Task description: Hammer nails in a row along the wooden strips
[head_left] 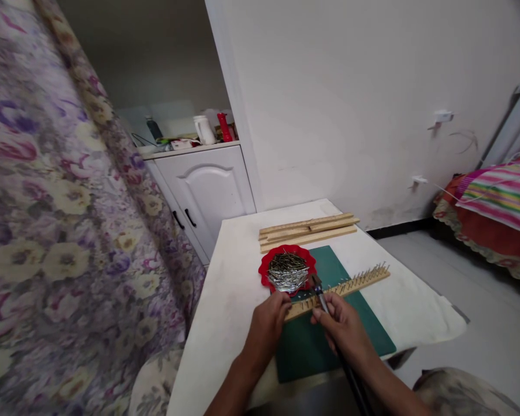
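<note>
Currently, right grip (346, 327): closed around the shaft of a hammer-like tool (323, 299), fairly near its head, the long black handle running back beneath the forearm.
Tool head: over the nailed strip, close to the red dish; whether it touches a nail cannot be told.
Left grip (266, 320): fingers bunched together at the near-left end of the nailed strip; whether they pinch a nail or only steady the wood, I cannot tell.
Nailed strip (295, 312): a narrow length of wood lying aslant across the green mat, its right end reaching past the mat's edge.
Standing nails (375, 270): ranked along that strip, the ones toward the right end leaning and sticking up plainly.
Red dish (265, 271): scalloped rim, just beyond the left grip, overlapping the mat's upper left corner.
Loose nails (288, 273): heaped in the dish, brownish on the far side, silvery on the near side.
Green mat (314, 349): flat on the white table (229, 300), under the nailed strip.
Spare strips (307, 229): several wooden lengths, side by side behind the dish.
Surroundings: floral curtain (69, 202) at left, white cabinet (219, 179) behind, bed (489, 225) at far right.
</note>
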The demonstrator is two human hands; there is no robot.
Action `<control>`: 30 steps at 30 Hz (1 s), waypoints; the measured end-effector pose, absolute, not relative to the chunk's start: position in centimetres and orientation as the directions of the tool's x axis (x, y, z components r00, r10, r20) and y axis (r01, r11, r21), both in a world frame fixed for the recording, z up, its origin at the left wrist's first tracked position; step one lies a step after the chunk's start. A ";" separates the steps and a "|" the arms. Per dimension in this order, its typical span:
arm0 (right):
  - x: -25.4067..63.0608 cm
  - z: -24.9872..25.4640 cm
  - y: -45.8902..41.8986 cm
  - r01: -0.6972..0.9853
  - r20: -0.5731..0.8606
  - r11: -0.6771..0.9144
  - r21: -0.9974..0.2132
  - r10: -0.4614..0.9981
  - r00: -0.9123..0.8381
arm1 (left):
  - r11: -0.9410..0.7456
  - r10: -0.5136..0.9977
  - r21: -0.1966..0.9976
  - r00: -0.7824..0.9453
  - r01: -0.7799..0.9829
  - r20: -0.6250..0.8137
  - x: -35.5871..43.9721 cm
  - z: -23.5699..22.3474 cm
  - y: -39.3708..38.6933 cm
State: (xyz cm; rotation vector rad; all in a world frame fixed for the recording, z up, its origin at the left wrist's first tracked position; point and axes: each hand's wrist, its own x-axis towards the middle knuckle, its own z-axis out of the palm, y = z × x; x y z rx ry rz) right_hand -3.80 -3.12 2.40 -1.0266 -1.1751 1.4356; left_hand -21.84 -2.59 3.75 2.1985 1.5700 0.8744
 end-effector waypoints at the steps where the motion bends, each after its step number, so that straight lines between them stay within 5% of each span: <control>1: -3.8 2.4 -3.1 -0.168 -0.020 -0.047 -0.985 0.987 -0.157 | -0.365 0.928 0.585 0.238 0.724 0.285 -21.5 3.8 -3.1; 7: -4.0 1.8 -3.1 -0.215 -0.020 -0.056 -0.975 0.985 -0.170 | -0.340 0.940 0.708 0.239 0.619 0.242 -20.7 3.7 -4.4; 12: -4.0 2.1 -3.5 -0.269 -0.026 -0.076 -0.960 0.982 -0.185 | -0.104 0.995 0.992 0.008 0.075 0.104 -19.3 2.3 -4.7; 18: -4.3 2.1 -3.8 -0.298 -0.008 -0.073 -0.952 0.977 -0.213 | -0.009 0.998 0.947 -0.057 -0.321 -0.010 -17.5 0.6 -4.7; 22: -4.0 2.3 -3.9 -0.261 -0.009 -0.058 -0.963 0.982 -0.187 | -0.069 0.985 0.971 -0.169 -0.230 0.030 -18.8 1.2 -4.0; 30: -3.2 2.7 -3.7 -0.221 0.004 -0.028 -0.975 0.989 -0.145 | -0.220 0.947 0.901 -0.140 0.375 0.289 -20.5 0.4 -1.6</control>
